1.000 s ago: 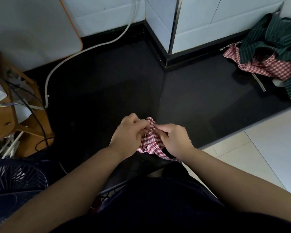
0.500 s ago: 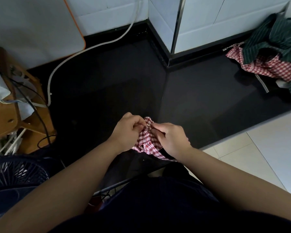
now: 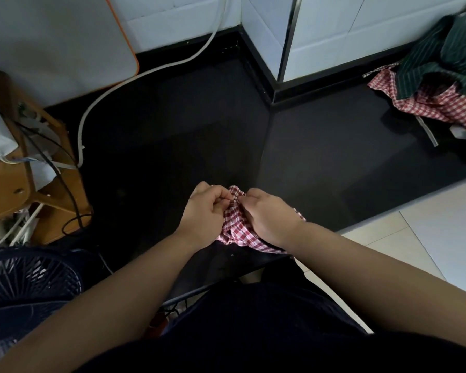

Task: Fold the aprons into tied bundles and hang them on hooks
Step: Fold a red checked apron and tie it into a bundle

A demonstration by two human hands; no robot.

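Note:
A red-and-white checked apron (image 3: 237, 224) is bunched into a small bundle over the near edge of the black counter (image 3: 320, 162). My left hand (image 3: 205, 211) pinches the bundle's top from the left with curled fingers. My right hand (image 3: 269, 214) grips it from the right, covering most of the cloth. A heap of more aprons lies at the far right: a green striped one (image 3: 441, 57) on top of a red checked one (image 3: 436, 103). No hooks are in view.
A white hose (image 3: 151, 74) curves across the back left of the counter. A wooden stand (image 3: 16, 173) with cables sits at the left, a dark fan grille (image 3: 24, 281) below it. White tiled walls rise behind; pale floor tiles (image 3: 428, 243) lie at the right.
Both hands stay on the checked bundle, their fingers shifting slightly at its top. The bundle and hands sit a little lower and closer together than before.

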